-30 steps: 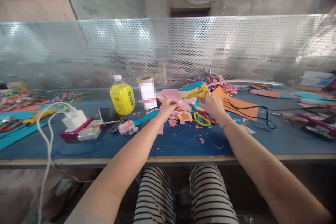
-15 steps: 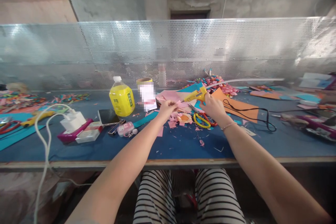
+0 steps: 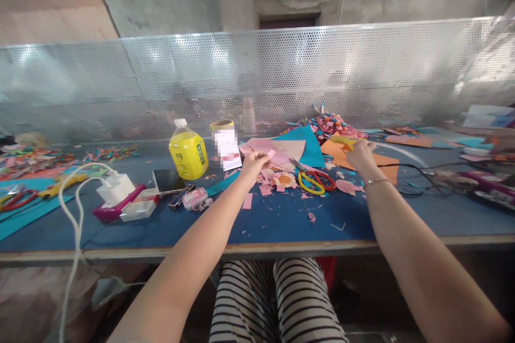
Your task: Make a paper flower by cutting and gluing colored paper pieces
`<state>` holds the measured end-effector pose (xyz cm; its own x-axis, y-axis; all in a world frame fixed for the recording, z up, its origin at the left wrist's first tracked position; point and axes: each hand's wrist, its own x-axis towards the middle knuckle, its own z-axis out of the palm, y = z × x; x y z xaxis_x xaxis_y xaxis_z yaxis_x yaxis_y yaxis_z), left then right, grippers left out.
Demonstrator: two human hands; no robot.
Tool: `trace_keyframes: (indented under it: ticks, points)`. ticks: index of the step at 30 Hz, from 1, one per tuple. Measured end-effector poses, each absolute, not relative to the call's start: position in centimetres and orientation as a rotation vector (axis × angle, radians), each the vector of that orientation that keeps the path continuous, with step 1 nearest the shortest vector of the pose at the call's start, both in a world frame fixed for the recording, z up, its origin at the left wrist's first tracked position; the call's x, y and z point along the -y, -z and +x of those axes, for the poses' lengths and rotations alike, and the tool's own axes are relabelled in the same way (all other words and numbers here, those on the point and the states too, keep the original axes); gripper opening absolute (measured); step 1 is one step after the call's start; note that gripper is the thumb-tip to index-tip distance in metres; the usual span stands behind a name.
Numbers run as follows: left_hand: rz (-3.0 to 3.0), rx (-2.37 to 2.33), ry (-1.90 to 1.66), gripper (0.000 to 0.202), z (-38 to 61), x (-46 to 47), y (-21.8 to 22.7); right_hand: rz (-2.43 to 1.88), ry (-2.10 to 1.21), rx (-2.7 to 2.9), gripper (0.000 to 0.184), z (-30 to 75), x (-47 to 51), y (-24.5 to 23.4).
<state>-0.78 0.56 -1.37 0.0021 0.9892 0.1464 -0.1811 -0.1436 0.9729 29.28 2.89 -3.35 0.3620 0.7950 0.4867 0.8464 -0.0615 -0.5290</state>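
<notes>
My left hand (image 3: 255, 163) pinches a small piece of pink paper (image 3: 271, 154) over the heap of scraps. Away to the right, my right hand (image 3: 359, 154) is wrapped round a yellow hot glue gun (image 3: 341, 142), held above an orange sheet (image 3: 386, 167). A pale glue stick trails from the gun's back end, and a black cord runs to the right. Scissors with yellow and red handles (image 3: 311, 183) lie between my hands. Beside them is a pink paper piece with an orange centre (image 3: 284, 179), among pink cuttings.
Left of my hands stand a yellow-labelled bottle (image 3: 188, 155), a tape roll (image 3: 222, 125) and a blurred white card. A phone (image 3: 167, 181) and a purple power strip with white chargers (image 3: 115, 195) lie farther left. A perforated metal screen (image 3: 181, 75) runs along the back.
My right hand has moved the glue gun right, away from the paper in my left hand. The scissors and the blue sheet behind them now show more. My left hand stays nearly in place.
</notes>
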Motion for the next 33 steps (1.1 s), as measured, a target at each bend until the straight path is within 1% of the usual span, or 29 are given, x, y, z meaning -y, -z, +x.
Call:
trace_keyframes:
  ticks: [2, 4, 6, 7, 9, 12, 15, 24, 30, 33]
  points:
    - [1.170, -0.997, -1.364, 0.008, -0.8, -0.4, 1.2, -2.069, 0.070, 1.372, 0.047, 29.0, -2.6, 3.4]
    - [1.169, -0.989, -1.319, 0.010, -0.8, -0.2, 1.0, -2.132, 0.099, 1.450, 0.041, 27.9, -2.2, 3.3]
    - [1.182, -0.948, -1.260, 0.017, -0.8, 0.0, 0.8, -1.936, 0.100, 1.641, 0.028, 26.0, -2.0, 3.0]
    - [1.193, -0.917, -1.225, 0.022, -0.7, 0.2, 0.8, -1.776, 0.024, 1.727, 0.023, 24.9, -1.9, 2.8]
    - [1.232, -0.839, -1.134, 0.033, -0.6, 0.4, 0.8, -1.462, -0.265, 1.787, 0.018, 22.6, -1.7, 2.6]
    - [1.309, -0.722, -1.006, 0.042, -0.2, 0.9, 1.0, -1.126, -0.639, 1.681, 0.022, 19.5, -1.0, 2.4]
    - [1.332, -0.655, -0.937, 0.044, 0.2, 1.3, 1.2, -0.967, -0.831, 1.554, 0.026, 17.6, -0.2, 2.3]
    - [1.306, -0.552, -0.922, 0.045, 0.8, 1.3, 1.7, -0.838, -0.987, 1.383, 0.034, 17.1, 0.4, 1.9]
    - [1.307, -0.538, -0.896, 0.043, 0.8, 1.4, 1.7, -0.800, -1.085, 1.371, 0.031, 17.0, 0.5, 2.0]
    - [1.310, -0.516, -0.881, 0.043, 0.8, 1.4, 1.7, -0.790, -1.081, 1.383, 0.030, 17.0, 0.5, 2.1]
